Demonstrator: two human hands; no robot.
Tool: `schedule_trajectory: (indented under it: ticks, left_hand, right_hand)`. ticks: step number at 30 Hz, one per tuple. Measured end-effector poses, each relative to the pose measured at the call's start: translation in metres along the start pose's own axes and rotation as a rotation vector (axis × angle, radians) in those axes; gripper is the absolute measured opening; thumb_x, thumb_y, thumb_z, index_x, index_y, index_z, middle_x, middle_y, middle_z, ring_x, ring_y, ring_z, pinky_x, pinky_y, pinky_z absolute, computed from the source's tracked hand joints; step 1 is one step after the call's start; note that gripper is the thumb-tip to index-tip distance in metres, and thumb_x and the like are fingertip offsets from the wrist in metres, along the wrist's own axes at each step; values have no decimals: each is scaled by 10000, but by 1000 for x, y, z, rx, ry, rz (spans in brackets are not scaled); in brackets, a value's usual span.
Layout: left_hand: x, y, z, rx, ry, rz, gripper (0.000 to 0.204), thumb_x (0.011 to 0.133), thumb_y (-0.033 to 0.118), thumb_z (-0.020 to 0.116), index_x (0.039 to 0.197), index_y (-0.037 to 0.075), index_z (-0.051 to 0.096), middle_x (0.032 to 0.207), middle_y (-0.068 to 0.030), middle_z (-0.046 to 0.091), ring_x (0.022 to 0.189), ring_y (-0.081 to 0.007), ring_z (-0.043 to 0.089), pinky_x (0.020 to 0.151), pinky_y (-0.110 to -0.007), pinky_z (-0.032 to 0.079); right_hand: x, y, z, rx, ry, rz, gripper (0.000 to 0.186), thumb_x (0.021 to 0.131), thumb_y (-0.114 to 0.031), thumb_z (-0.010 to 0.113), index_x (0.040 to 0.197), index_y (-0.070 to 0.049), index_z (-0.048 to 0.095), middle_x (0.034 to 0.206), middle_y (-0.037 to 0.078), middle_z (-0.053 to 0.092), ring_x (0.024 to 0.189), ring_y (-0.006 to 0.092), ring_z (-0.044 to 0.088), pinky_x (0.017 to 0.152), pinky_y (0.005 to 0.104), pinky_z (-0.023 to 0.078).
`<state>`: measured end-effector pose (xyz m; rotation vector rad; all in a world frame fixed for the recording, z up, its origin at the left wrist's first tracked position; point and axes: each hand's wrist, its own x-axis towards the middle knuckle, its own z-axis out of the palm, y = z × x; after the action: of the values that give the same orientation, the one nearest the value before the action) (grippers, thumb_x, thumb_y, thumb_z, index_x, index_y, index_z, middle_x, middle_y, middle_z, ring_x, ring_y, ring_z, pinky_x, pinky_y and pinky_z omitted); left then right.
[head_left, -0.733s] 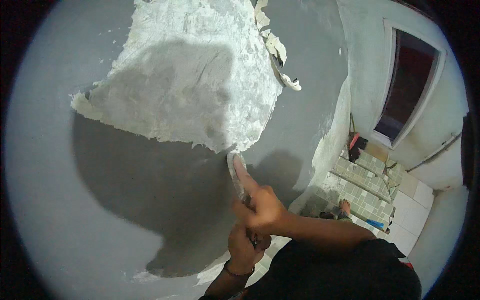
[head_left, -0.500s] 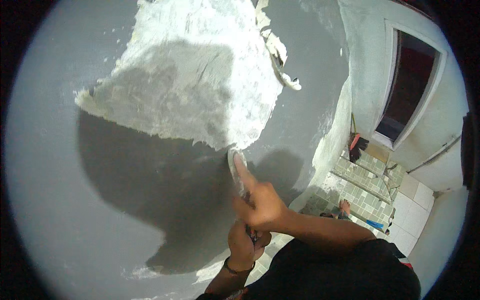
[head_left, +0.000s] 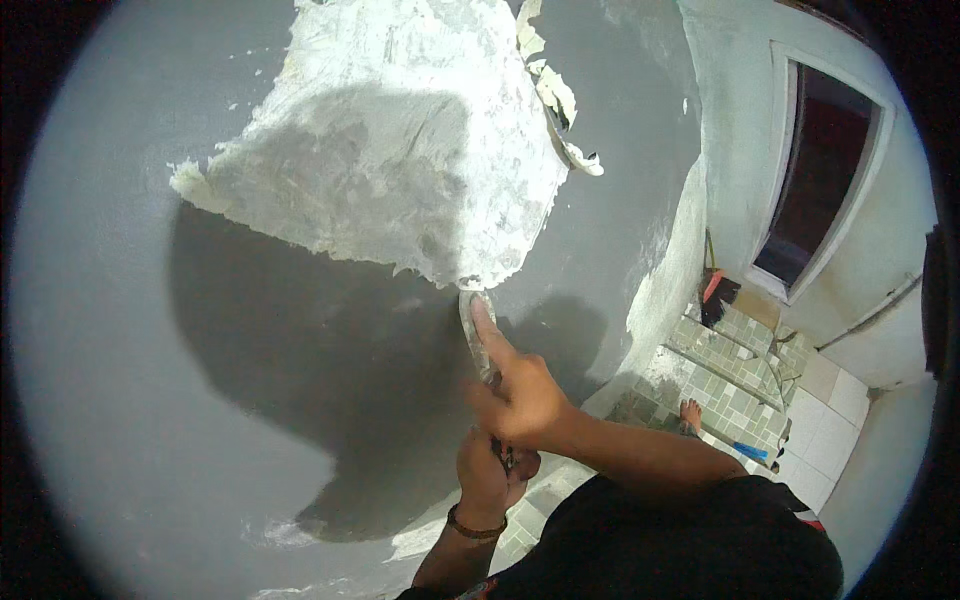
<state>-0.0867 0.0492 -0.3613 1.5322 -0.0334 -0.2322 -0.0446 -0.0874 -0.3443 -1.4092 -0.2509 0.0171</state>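
Note:
A narrow metal scraper [head_left: 474, 335], smeared pale, points up a grey-painted wall [head_left: 120, 300]. Its tip meets the bottom corner of a bare white patch [head_left: 400, 180] with ragged edges. My right hand [head_left: 525, 398] is closed round the scraper, the index finger stretched along the blade. Just below, my left hand [head_left: 487, 478], with a band at the wrist, wraps the dark handle, which shows only in part between the fingers. Curled paint flakes [head_left: 557, 100] hang off the patch's right edge. At the scraper's tip sits a small pale bit with dark specks.
Shadows of my head and arms fall over the wall. At right lie tiled steps [head_left: 735, 370] with white debris, my bare foot [head_left: 690, 412], a blue object [head_left: 749, 450] and a broom [head_left: 718, 298]. A white-framed window [head_left: 815, 170] is set in the adjoining wall.
The view has shifted slightly, so the patch sits a little higher and further right. My hands stay on the scraper, its tip still at the patch's lower corner, where a small pale bit now shows.

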Motion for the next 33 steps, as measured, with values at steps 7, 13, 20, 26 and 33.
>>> schedule_trajectory:
  ticks: [7, 13, 20, 26, 33]
  left_hand:
    - [2, 10, 6, -292, 3, -253, 408, 1033, 430, 377, 861, 101, 547, 587, -19, 495, 401, -132, 395, 412, -282, 282]
    - [7, 20, 27, -268, 85, -281, 389, 1035, 418, 371, 890, 101, 543, 580, -9, 460, 415, -133, 382, 428, -292, 287]
    - [10, 12, 28, -242, 32, -225, 409, 1037, 422, 407, 778, 125, 514, 586, -17, 456, 427, -139, 398, 422, -293, 291]
    - [26, 7, 33, -244, 169, -412, 348, 1026, 383, 450, 848, 101, 548, 606, -24, 476, 437, -140, 422, 411, -277, 317]
    - [49, -79, 6, 262, -203, -193, 238, 999, 274, 513, 1046, 48, 570, 680, -17, 515, 457, -109, 421, 426, -267, 364]
  right_hand:
    - [5, 1, -3, -66, 87, -141, 880, 878, -181, 592, 1560, -27, 56, 661, 267, 629, 626, 439, 656, 637, 467, 521]
    - [4, 1, -14, -3, 130, -98, 847, 887, -141, 589, 1570, -53, 96, 751, 282, 656, 684, 404, 684, 688, 444, 526]
    - [7, 24, -13, -5, 154, -50, 872, 886, -159, 594, 1583, -103, 74, 839, 295, 671, 743, 396, 694, 749, 404, 535]
    - [16, 27, -24, -1, 237, -243, 871, 904, -173, 592, 1590, -137, 56, 806, 256, 671, 700, 362, 685, 723, 409, 529]
    - [-37, 118, -81, 104, 204, -125, 772, 957, -280, 610, 1558, -73, 173, 1096, 258, 657, 1016, 359, 652, 926, 393, 491]
